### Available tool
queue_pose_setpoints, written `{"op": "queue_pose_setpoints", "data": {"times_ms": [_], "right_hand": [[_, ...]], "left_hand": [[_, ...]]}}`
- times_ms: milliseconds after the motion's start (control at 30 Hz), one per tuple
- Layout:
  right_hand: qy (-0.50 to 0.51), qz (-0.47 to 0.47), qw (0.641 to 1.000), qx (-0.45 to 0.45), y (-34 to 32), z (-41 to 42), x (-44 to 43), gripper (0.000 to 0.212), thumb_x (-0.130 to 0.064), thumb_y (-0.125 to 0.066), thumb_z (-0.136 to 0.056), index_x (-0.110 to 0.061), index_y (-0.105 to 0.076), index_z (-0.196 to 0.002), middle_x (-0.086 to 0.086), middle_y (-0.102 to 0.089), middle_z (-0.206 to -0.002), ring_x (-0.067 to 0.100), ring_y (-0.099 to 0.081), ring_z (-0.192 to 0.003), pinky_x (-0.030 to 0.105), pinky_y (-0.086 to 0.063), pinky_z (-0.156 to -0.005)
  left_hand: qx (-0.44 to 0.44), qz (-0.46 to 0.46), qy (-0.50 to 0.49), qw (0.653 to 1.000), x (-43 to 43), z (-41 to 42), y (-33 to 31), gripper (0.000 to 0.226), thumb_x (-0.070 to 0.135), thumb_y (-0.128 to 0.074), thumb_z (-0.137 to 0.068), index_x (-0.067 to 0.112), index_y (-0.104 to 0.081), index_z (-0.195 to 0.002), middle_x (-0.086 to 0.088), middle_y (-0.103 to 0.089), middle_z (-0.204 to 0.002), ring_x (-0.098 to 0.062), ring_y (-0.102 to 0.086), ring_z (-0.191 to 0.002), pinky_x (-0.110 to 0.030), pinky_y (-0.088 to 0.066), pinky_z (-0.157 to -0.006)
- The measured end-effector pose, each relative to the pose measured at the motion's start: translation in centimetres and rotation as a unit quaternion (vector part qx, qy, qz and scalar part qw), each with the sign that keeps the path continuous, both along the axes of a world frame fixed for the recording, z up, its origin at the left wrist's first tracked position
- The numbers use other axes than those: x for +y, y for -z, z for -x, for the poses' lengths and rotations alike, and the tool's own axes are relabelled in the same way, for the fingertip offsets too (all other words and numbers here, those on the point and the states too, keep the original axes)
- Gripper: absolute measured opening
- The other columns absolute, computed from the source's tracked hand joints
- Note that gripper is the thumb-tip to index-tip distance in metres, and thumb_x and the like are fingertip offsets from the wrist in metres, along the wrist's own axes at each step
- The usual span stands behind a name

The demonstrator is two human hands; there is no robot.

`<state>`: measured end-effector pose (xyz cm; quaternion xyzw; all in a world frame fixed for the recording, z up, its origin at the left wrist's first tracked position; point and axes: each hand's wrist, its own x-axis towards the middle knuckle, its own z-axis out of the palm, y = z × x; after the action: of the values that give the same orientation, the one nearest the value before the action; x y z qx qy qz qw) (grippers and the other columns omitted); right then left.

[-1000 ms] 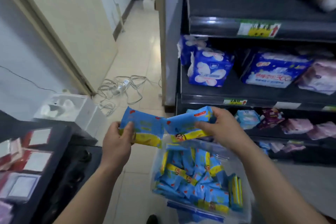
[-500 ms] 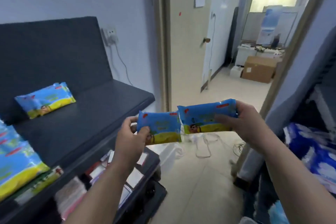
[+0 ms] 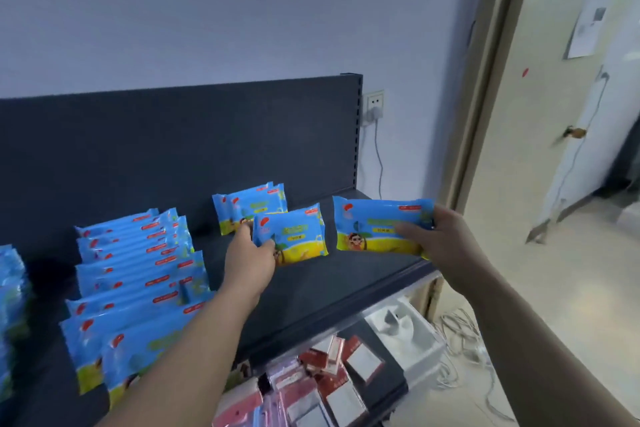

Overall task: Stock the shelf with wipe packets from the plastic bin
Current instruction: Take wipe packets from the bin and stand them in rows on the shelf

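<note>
Left arm stretches forward over the shelf. The left hand has its fingers curled round the left end of a wipe packet, thumb on the front face. Right arm is bent and comes in from the lower right. The right hand grips the right end of a second packet, fingers wrapped over its face.

Both packets are blue on top and yellow at the bottom, with red patches at the corners, a cartoon figure and a small yellow tag. The print is too blurred to read.

The left-hand packet stands upright near the shelf's back edge, just in front of a leaning pair of the same packets propped on the back panel. Cannot tell whether it touches the shelf. The second packet is held level in the air over the shelf's right end, near the first and not touching it.

Rows of stocked packets fill the left part of the shelf, running from the back to the front edge. Red-and-white packs lie on the lower shelf, under the front edge. A wall socket with a plug sits beside the back panel's top right corner.
</note>
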<state>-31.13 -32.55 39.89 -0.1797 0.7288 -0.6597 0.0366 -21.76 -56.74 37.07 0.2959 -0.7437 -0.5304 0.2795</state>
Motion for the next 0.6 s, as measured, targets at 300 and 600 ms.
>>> {"op": "queue_pose_setpoints", "data": {"times_ms": [300,600], "right_hand": [[-0.109,-0.033,0.993,0.02,0.0,11.0,-6.8,0.013,-0.007,-0.069,-0.082,-0.015,-0.069,-0.093,-0.007,-0.073,-0.071,0.005,-0.064,-0.059,0.017,-0.045,-0.051],[-0.231,-0.071,0.97,-0.006,2.0,17.1,-13.3,0.015,-0.011,-0.069,-0.083,-0.017,-0.069,-0.096,0.002,-0.075,-0.09,0.023,-0.071,-0.084,0.043,-0.057,-0.08]], "left_hand": [[-0.074,-0.044,-0.141,0.986,-7.0,8.3,2.2,0.023,0.013,-0.048,-0.094,0.016,-0.052,-0.116,-0.006,-0.061,-0.109,-0.025,-0.061,-0.092,-0.038,-0.054,-0.078],[-0.144,0.092,-0.189,0.967,-10.2,10.4,2.8,0.013,0.011,-0.064,-0.086,0.012,-0.059,-0.098,-0.002,-0.062,-0.097,-0.016,-0.055,-0.08,-0.024,-0.04,-0.059]]}}
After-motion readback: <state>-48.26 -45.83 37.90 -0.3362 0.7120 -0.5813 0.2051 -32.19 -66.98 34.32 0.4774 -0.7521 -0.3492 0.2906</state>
